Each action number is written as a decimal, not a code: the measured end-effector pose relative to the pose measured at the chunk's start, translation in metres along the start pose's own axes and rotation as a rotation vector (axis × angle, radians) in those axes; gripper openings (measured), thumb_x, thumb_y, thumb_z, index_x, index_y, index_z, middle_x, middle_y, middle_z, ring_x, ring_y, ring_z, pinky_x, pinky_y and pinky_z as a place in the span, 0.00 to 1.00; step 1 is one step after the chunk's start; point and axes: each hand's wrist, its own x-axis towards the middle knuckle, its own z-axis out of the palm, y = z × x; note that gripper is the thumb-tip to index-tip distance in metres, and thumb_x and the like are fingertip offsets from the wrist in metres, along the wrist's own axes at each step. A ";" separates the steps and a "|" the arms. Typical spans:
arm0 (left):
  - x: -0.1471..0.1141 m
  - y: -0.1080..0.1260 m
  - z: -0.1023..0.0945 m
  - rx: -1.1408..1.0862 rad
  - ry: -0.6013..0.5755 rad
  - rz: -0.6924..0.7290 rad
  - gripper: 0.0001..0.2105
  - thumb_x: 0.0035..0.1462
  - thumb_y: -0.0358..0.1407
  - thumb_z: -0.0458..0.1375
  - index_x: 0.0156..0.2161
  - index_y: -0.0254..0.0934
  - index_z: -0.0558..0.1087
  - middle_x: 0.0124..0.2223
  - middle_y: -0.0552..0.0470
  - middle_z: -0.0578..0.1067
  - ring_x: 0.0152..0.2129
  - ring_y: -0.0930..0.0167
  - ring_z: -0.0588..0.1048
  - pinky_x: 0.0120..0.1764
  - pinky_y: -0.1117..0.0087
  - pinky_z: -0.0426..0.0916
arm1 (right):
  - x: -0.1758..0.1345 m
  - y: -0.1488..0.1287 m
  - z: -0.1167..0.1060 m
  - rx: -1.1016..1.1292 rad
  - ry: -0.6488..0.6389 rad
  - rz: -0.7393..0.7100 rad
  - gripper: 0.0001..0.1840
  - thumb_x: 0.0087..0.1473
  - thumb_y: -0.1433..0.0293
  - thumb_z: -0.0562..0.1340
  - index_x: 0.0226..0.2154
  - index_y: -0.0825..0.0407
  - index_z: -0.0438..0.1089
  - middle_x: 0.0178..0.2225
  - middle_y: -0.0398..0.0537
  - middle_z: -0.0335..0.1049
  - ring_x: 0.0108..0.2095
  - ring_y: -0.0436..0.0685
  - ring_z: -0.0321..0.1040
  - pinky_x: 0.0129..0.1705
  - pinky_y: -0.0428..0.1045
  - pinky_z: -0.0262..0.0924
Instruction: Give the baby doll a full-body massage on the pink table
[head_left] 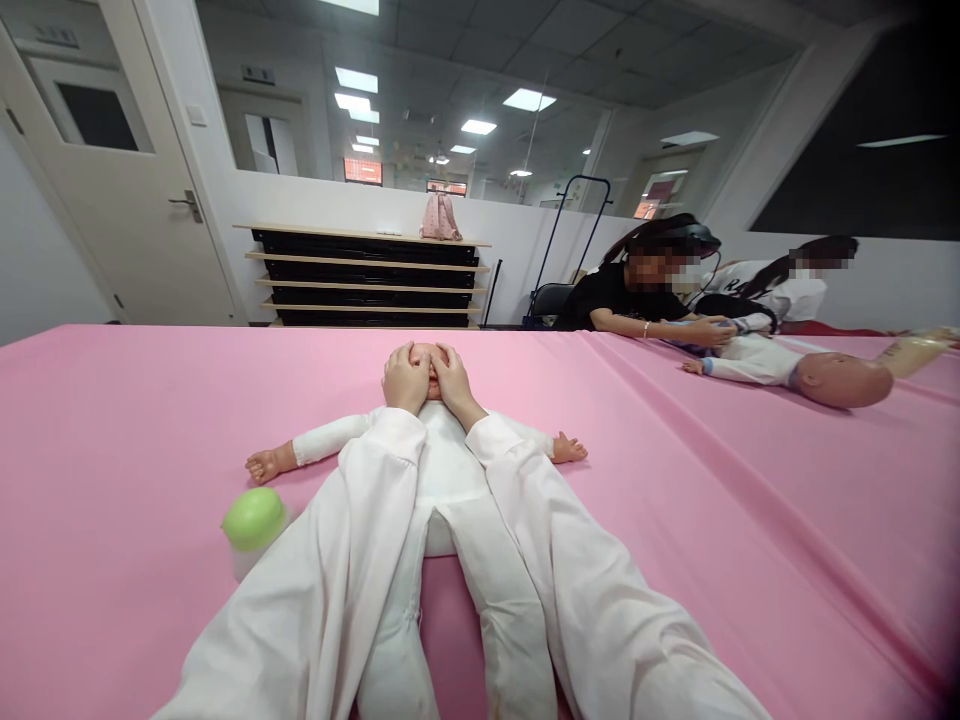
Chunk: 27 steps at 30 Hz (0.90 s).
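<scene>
A baby doll (450, 455) with a white cloth body lies on its back, arms spread to both sides and legs toward me. My left hand (407, 380) cups the left side of its head, fingers curved over the forehead and cheek. On the other side my right hand (452, 382) wraps the head in the same way. Both thumbs lie near the middle of the doll's face, and a strip with the nose and mouth shows between them. Near the doll's left-hand arm in view stands a white bottle with a green lid (255, 518).
A pink sheet (150, 420) covers the table. At the right, a person (637, 290) handles a second doll (840, 380), with another person (802, 280) beyond. Stacked folded tables (367, 270) carry a pink backpack (440, 217) against the back wall.
</scene>
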 end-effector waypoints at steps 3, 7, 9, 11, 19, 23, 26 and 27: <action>0.000 0.000 0.001 -0.001 -0.005 -0.003 0.18 0.57 0.38 0.47 0.52 0.39 0.66 0.55 0.48 0.66 0.52 0.66 0.63 0.55 0.65 0.57 | 0.002 0.003 0.001 0.014 0.008 0.017 0.17 0.52 0.68 0.51 0.45 0.52 0.63 0.49 0.50 0.64 0.51 0.55 0.58 0.55 0.51 0.50; 0.001 -0.001 0.001 -0.001 0.002 -0.010 0.18 0.58 0.34 0.43 0.52 0.38 0.66 0.55 0.49 0.67 0.53 0.67 0.62 0.56 0.65 0.56 | 0.005 0.006 0.002 0.040 0.005 0.059 0.20 0.50 0.75 0.47 0.45 0.51 0.64 0.49 0.47 0.64 0.51 0.54 0.58 0.55 0.51 0.51; 0.001 -0.001 0.001 0.003 0.000 -0.012 0.18 0.58 0.34 0.42 0.52 0.38 0.66 0.55 0.48 0.67 0.53 0.67 0.62 0.56 0.65 0.56 | 0.005 0.006 0.002 0.047 0.004 0.055 0.21 0.50 0.75 0.47 0.45 0.51 0.64 0.49 0.47 0.64 0.51 0.53 0.58 0.55 0.51 0.51; 0.001 0.000 0.001 0.010 -0.003 -0.012 0.18 0.58 0.34 0.43 0.52 0.38 0.66 0.55 0.48 0.66 0.53 0.67 0.62 0.56 0.65 0.56 | 0.004 0.006 0.002 0.048 0.004 0.048 0.19 0.51 0.73 0.48 0.45 0.51 0.64 0.49 0.47 0.64 0.51 0.53 0.58 0.56 0.51 0.50; -0.001 0.001 0.000 0.011 0.002 -0.010 0.20 0.56 0.41 0.49 0.52 0.37 0.65 0.54 0.47 0.67 0.52 0.64 0.63 0.54 0.64 0.58 | 0.001 0.004 0.002 0.042 -0.003 -0.006 0.19 0.52 0.65 0.54 0.46 0.53 0.63 0.50 0.52 0.63 0.51 0.55 0.58 0.55 0.51 0.50; 0.000 0.001 0.000 0.017 -0.003 -0.018 0.19 0.57 0.38 0.47 0.52 0.38 0.65 0.55 0.48 0.66 0.53 0.65 0.63 0.54 0.64 0.57 | 0.003 0.004 0.003 0.048 -0.001 0.023 0.18 0.52 0.69 0.51 0.46 0.52 0.64 0.50 0.49 0.63 0.52 0.54 0.58 0.56 0.51 0.49; 0.000 0.000 0.001 0.013 -0.006 -0.027 0.19 0.58 0.34 0.43 0.53 0.38 0.65 0.55 0.48 0.66 0.53 0.66 0.62 0.56 0.65 0.56 | 0.004 0.005 0.003 0.056 -0.008 0.065 0.21 0.51 0.74 0.48 0.47 0.52 0.64 0.51 0.49 0.63 0.52 0.54 0.58 0.56 0.52 0.50; 0.000 0.000 0.001 0.008 -0.005 -0.030 0.19 0.58 0.33 0.42 0.52 0.38 0.65 0.55 0.48 0.66 0.53 0.67 0.62 0.56 0.65 0.55 | 0.004 0.006 0.003 0.059 -0.010 0.067 0.22 0.50 0.75 0.47 0.47 0.51 0.64 0.50 0.48 0.64 0.52 0.54 0.58 0.56 0.52 0.51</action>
